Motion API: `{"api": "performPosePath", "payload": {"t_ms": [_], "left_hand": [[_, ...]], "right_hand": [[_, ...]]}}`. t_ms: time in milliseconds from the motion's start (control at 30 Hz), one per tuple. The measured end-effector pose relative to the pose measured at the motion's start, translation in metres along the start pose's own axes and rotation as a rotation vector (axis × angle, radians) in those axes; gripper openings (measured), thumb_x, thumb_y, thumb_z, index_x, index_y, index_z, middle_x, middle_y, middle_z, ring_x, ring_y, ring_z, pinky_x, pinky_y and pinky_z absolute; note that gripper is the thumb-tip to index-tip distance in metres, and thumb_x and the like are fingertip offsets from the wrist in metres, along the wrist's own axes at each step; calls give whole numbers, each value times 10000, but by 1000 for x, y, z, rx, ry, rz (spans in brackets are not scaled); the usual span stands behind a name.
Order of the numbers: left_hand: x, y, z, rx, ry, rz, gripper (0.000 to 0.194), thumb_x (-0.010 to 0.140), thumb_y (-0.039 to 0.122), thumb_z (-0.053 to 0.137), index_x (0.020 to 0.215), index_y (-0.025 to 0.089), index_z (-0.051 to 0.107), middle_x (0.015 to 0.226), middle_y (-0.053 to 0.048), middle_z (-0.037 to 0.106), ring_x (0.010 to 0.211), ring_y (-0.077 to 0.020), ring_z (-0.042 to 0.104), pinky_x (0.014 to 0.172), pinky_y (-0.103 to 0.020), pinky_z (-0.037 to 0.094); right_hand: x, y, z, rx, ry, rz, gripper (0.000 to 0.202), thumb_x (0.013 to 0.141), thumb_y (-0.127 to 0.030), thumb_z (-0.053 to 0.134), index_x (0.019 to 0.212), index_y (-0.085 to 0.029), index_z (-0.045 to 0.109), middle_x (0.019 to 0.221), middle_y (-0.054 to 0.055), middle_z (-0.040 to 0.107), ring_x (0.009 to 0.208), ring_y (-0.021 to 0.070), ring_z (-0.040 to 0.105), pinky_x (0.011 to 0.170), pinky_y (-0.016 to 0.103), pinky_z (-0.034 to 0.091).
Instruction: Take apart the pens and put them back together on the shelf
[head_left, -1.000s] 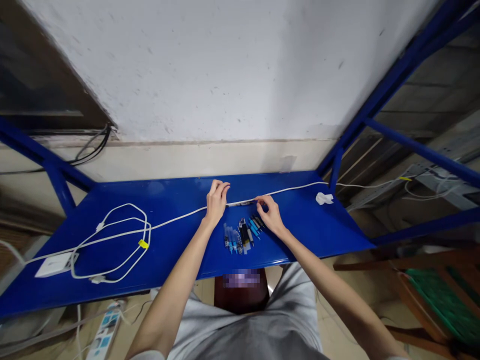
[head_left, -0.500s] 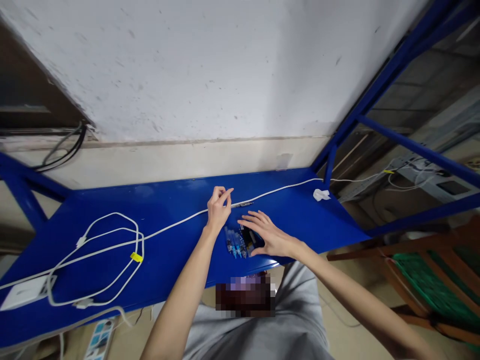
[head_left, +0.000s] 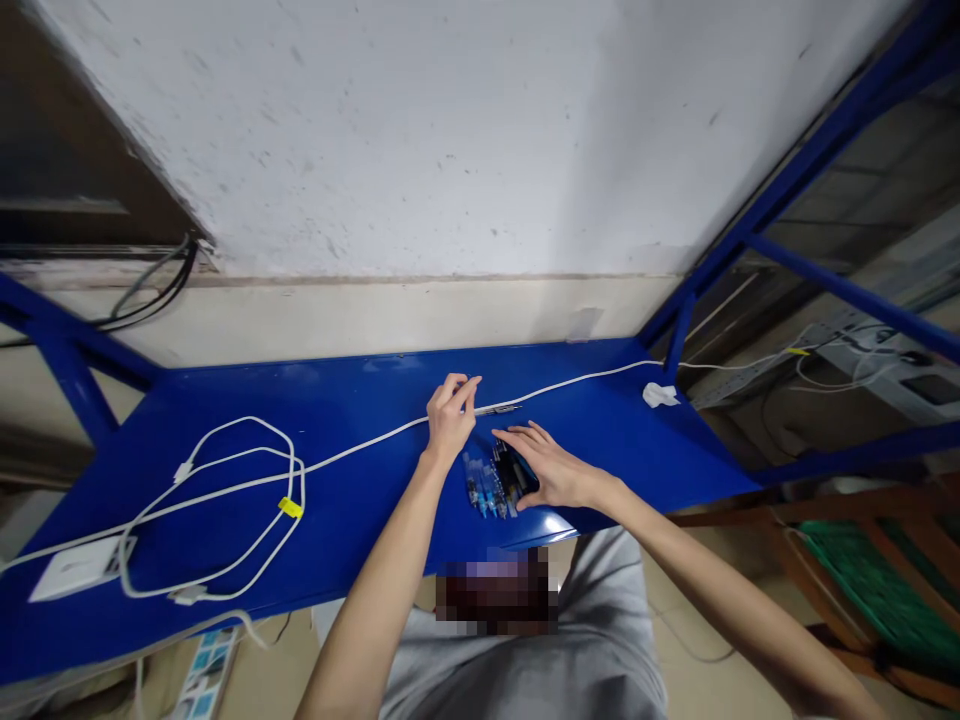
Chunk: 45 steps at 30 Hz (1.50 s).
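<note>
Right hand [head_left: 556, 470]: grip partly open, fingers and thumb around the right side of the pen parts [head_left: 495, 480], which lie bunched on the blue table [head_left: 360, 390]. Left hand [head_left: 451, 415]: fingertips pinched near the white cable [head_left: 375, 437]; whether they grasp anything cannot be told.

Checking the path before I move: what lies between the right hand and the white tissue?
Bare blue table, as the head view shows, lies between the right hand and the tissue; the cable runs nearer the wall.
</note>
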<state>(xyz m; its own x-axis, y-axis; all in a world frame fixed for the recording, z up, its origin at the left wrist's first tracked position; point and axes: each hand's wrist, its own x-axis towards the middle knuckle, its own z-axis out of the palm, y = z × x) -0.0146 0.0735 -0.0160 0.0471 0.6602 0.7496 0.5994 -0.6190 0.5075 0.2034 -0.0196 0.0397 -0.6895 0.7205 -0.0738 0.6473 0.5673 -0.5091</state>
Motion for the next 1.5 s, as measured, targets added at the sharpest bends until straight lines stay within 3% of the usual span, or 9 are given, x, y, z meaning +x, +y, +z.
{"api": "performPosePath", "payload": {"t_ms": [200, 400, 533, 667, 833, 933, 1133, 1500], "left_hand": [[2, 2, -1, 18, 0, 8, 279, 1036, 235, 491, 1157, 225, 743, 1042, -71, 668, 823, -135, 636, 791, -272, 518], [2, 2, -1, 60, 17, 22, 282, 1039, 229, 481, 1152, 221, 740, 1028, -69, 669, 821, -137, 639, 796, -275, 518], [2, 2, -3, 97, 57, 7, 288, 1043, 223, 463, 1142, 211, 733, 1062, -81, 686, 895, -168, 657, 833, -305, 514], [2, 2, -3, 105, 89, 16, 298, 1048, 211, 430, 1139, 194, 714, 1088, -99, 703, 977, -196, 669, 869, -335, 511], [0, 7, -2, 85, 30, 114, 326, 1040, 153, 380, 1154, 180, 685, 1083, -120, 715, 1026, -213, 679, 859, -363, 502], [0, 14, -3, 40, -56, 141, 285, 1027, 150, 414, 1136, 173, 676, 1023, -111, 716, 943, -197, 678, 805, -337, 506], [3, 19, -3, 5, -185, 140, 184, 1002, 200, 494, 1032, 168, 673, 836, -61, 689, 747, -168, 624, 737, -320, 497], [0, 22, 2, 100, -301, 183, 262, 1037, 236, 432, 1074, 171, 683, 894, -78, 698, 836, -201, 610, 742, -348, 440]], "right_hand": [[-4, 1, -5, -50, -53, -53, 1158, 786, -595, 798, 1654, -232, 122, 1637, 204, 346, 1556, 371, 232, 1261, 635, 77], [-3, 5, -7, -73, -87, -66, 1193, 762, -594, 821, 1655, -222, 123, 1619, 223, 361, 1544, 366, 264, 1260, 635, 82], [-2, 6, -16, 35, -46, -98, 1204, 736, -615, 831, 1652, -239, 146, 1604, 208, 379, 1529, 366, 286, 1258, 641, 109], [11, 15, -36, 241, 99, -114, 1161, 705, -602, 860, 1627, -292, 226, 1559, 163, 450, 1488, 347, 364, 1254, 627, 168], [60, 47, -44, 407, 596, -113, 942, 712, -611, 846, 1506, -287, 454, 1506, 138, 497, 1434, 310, 443, 1236, 518, 307], [88, 63, -33, 593, 754, -157, 849, 743, -645, 805, 1450, -273, 517, 1495, 136, 499, 1404, 288, 493, 1231, 476, 341], [98, 69, -9, 652, 804, -155, 601, 738, -559, 853, 1252, -296, 686, 1526, 121, 450, 1366, 311, 537, 1175, 508, 416], [87, 66, -10, 447, 804, -104, 601, 762, -616, 805, 1228, -255, 683, 1538, 151, 425, 1326, 326, 568, 1171, 527, 423]]}}
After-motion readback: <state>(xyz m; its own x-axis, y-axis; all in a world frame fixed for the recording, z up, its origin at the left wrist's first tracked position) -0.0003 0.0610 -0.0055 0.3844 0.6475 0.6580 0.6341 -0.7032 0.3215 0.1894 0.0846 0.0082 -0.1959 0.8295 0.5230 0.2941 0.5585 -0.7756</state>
